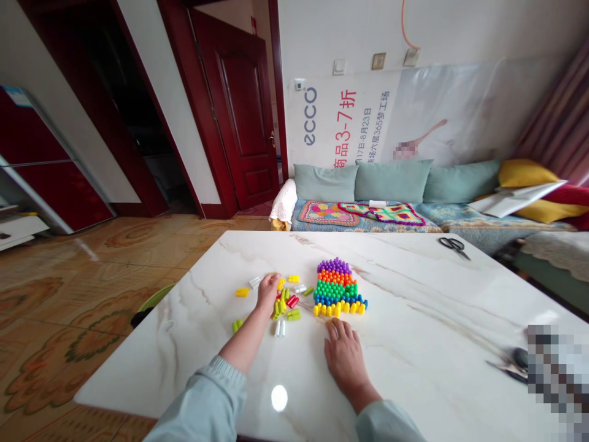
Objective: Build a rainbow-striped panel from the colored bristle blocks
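Note:
My left hand (267, 294) is over a loose scatter of small plastic pieces on the left side of the table. Its fingers close at a yellow plastic piece (281, 283), partly hidden by the hand. Around it lie a red piece (292, 301), several lime-green pieces (293, 315) and some white ones (280, 328). My right hand (344, 356) rests palm down, fingers stretched forward, its fingertips close to a row of yellow pegs (343, 309). Behind that row, pegs stand packed in bands of blue, green (337, 290), orange and purple (334, 266).
The pieces lie on a white marble-patterned table (414, 344). Black-handled scissors (453, 247) lie near its far right corner, and another pair of scissors (510, 368) near the right edge. A sofa with green cushions (393, 181) stands beyond the table.

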A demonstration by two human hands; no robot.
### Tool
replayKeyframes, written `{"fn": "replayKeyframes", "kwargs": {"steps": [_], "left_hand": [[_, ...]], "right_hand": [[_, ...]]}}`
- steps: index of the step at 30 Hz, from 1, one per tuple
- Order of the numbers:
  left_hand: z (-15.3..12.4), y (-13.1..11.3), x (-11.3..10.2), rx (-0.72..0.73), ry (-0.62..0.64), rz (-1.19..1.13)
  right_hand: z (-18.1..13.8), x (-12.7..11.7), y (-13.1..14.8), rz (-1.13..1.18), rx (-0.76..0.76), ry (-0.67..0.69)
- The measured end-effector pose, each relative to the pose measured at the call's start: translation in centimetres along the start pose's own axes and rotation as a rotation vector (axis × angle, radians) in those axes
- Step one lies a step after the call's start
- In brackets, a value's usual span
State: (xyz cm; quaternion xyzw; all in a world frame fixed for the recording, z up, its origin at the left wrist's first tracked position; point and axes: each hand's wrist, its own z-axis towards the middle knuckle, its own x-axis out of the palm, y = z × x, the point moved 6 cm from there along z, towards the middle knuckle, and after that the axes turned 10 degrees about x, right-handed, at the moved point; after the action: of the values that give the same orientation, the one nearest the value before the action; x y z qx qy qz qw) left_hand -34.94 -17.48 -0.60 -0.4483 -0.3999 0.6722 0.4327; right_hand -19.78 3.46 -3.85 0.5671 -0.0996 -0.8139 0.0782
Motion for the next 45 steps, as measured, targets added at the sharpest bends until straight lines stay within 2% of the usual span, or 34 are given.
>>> {"fn": "replayKeyframes", "kwargs": {"steps": [5, 7, 9, 14, 21, 24, 29, 31, 35, 39, 45], "left_hand": [[-6.8, -0.5, 2.1, -0.052, 0.174, -0.218], [-9.7, -0.5, 3.0, -0.048, 0.261, -0.206], [-11.8, -0.5, 3.5, 0.008, 0.325, -0.081], [-13.3, -1.4, 3.8, 0.147, 0.302, 0.161], [-14.5, -3.2, 5.4, 0.354, 0.363, 0.273], [-15.0, -2.6, 5.6, 0.378, 0.362, 0.230], [-14.8, -1.0, 5.5, 0.303, 0.323, 0.166], [-14.6, -0.7, 5.5, 0.286, 0.316, 0.124], [-14.3, -0.2, 5.5, 0.261, 0.299, 0.083], [-14.3, -0.3, 5.4, 0.258, 0.274, 0.090], [-14.3, -0.1, 5.6, 0.266, 0.283, 0.104]], "right_hand": [[-0.6, 0.2, 0.2, 0.126, -0.140, -0.081], [-0.9, -0.2, 0.5, 0.198, -0.209, -0.113], [-1.1, -0.7, 0.9, 0.241, -0.258, -0.091], [-1.1, -1.4, 2.1, 0.279, -0.323, 0.079], [-1.0, -1.5, 1.8, 0.311, -0.319, 0.023], [-0.8, -1.4, 1.4, 0.324, -0.274, -0.003], [-0.4, -1.6, 0.3, 0.418, -0.143, -0.029], [-0.2, -1.3, -0.9, 0.525, -0.026, -0.051], [-0.2, -0.5, -5.2, 0.714, 0.318, -0.176], [-0.1, -0.8, -8.5, 0.600, 0.464, -0.245], [1.9, -1.0, -8.9, 0.356, 0.517, -0.070]]}}
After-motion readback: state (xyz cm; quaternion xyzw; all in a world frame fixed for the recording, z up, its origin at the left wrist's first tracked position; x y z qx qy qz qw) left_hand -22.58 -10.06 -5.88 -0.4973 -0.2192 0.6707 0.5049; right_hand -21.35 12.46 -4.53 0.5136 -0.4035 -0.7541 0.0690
